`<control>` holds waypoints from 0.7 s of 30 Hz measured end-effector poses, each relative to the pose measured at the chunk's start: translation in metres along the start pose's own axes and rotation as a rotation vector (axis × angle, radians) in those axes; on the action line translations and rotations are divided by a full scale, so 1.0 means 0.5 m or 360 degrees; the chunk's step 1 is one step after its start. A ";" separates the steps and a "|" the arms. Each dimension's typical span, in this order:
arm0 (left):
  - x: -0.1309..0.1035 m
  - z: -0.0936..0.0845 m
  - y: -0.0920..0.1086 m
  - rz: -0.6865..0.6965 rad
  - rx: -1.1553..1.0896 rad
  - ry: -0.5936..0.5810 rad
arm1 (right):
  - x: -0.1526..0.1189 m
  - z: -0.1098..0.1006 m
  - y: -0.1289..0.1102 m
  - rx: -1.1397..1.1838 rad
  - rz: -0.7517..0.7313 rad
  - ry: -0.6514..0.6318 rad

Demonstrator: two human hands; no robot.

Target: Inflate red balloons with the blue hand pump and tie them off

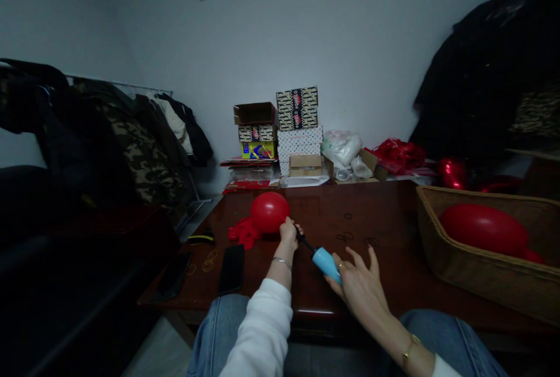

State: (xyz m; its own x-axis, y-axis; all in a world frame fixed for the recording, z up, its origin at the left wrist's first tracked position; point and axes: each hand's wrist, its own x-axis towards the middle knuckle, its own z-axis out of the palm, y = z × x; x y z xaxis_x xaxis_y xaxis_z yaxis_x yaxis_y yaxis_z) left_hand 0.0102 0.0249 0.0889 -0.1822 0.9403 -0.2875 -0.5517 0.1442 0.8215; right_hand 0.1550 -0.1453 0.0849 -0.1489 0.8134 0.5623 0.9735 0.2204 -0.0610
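My left hand (pixel 289 231) is closed round the neck of a partly filled red balloon (pixel 268 213), where it meets the black nozzle end of a hand pump. The pump's light blue body (pixel 326 264) slants down to the right. My right hand (pixel 356 280) grips that blue part between thumb and palm, with several fingers lifted and spread. Beside the round balloon lies a small pile of flat red balloons (pixel 245 233). The balloon's mouth and the nozzle tip are hidden by my left fingers.
A wicker basket (pixel 485 272) holding red balloons stands at the right. A phone (pixel 231 269), rubber bands (pixel 209 261) and a yellow-black tool (pixel 201 238) lie left on the wooden table (pixel 315 208). Dark loops (pixel 345 237) lie right of centre. Stacked boxes (pixel 300 140) stand at the back.
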 end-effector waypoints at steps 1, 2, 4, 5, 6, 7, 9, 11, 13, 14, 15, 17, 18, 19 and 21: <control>-0.004 0.003 -0.003 -0.0006 -0.0010 -0.0001 | 0.013 0.004 -0.006 -0.0018 0.0005 -0.0022; -0.007 0.006 -0.006 -0.0014 -0.0017 -0.0002 | 0.026 0.006 -0.013 -0.0033 0.0006 -0.0038; -0.012 0.011 -0.010 -0.0023 -0.0024 0.0008 | 0.048 0.010 -0.026 -0.0065 0.0019 -0.0082; -0.013 0.012 -0.012 -0.0027 -0.0022 0.0012 | 0.056 0.011 -0.033 -0.0076 0.0025 -0.0098; -0.013 0.012 -0.013 -0.0031 -0.0019 0.0010 | 0.062 0.011 -0.038 -0.0083 0.0032 -0.0111; -0.012 0.011 -0.016 -0.0030 -0.0019 0.0005 | 0.066 0.010 -0.042 -0.0083 0.0037 -0.0118; -0.007 0.007 -0.020 -0.0030 -0.0024 -0.0009 | 0.064 0.008 -0.047 -0.0071 0.0045 -0.0118; 0.000 0.001 -0.025 -0.0034 -0.0043 -0.0031 | 0.054 0.004 -0.047 -0.0060 0.0043 -0.0097; 0.006 -0.006 -0.026 -0.0038 -0.0056 -0.0046 | 0.036 0.000 -0.039 -0.0055 0.0024 -0.0061; 0.009 -0.008 -0.025 -0.0034 -0.0055 -0.0049 | 0.025 -0.002 -0.033 -0.0050 0.0013 -0.0043; 0.012 -0.011 -0.021 -0.0023 -0.0051 -0.0047 | 0.013 -0.005 -0.026 -0.0043 0.0004 -0.0027; 0.015 -0.014 -0.011 0.0004 -0.0030 -0.0029 | -0.013 -0.011 -0.008 -0.0019 -0.0009 0.0000; 0.016 -0.015 -0.004 0.0010 -0.0025 -0.0022 | -0.027 -0.014 0.002 -0.0009 -0.0018 0.0011; 0.016 -0.016 0.003 0.0013 -0.0020 -0.0008 | -0.040 -0.017 0.012 0.0006 -0.0032 0.0027; 0.015 -0.015 0.014 0.0017 -0.0015 0.0019 | -0.064 -0.022 0.029 0.0025 -0.0063 0.0068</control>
State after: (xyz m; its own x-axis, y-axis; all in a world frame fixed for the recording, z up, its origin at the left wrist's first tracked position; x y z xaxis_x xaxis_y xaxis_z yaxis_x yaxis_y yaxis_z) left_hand -0.0013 0.0307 0.0886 -0.1977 0.9381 -0.2842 -0.5574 0.1309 0.8199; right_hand 0.1760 -0.1737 0.0751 -0.1796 0.7803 0.5990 0.9640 0.2609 -0.0508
